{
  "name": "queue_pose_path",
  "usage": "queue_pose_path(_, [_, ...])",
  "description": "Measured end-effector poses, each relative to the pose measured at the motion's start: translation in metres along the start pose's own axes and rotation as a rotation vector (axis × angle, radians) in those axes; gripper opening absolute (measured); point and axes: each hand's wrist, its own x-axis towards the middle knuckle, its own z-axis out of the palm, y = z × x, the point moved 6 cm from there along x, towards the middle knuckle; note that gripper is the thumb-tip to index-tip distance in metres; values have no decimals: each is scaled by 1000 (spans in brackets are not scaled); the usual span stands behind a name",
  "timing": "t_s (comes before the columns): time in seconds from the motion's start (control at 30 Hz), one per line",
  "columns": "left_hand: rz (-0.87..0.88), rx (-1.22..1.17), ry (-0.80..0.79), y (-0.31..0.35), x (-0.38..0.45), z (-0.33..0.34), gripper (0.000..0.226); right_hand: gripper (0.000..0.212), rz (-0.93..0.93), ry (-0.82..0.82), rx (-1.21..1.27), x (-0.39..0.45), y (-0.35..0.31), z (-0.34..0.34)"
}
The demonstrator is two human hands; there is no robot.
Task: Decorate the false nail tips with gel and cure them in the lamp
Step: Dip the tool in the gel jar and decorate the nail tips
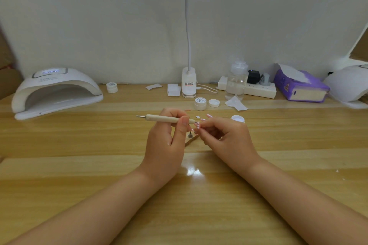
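Head view: the left hand (166, 135) has its grip closed round a wooden dotting tool (169, 119), held level above the worktop (79, 165). The right hand (225, 135) pinches a pink dotted nail tip (197, 124) at the tool's near end. More tips (208, 115) lie just behind. The curing lamp (55, 91) sits well apart, far left. Wet gel could smear if the fingertips slide over the dots.
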Motion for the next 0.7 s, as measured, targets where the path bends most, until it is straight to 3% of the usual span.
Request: queue_pose_path(0.7, [33, -41, 43, 4, 1, -3, 7, 4, 11, -3, 21, 0, 0, -1])
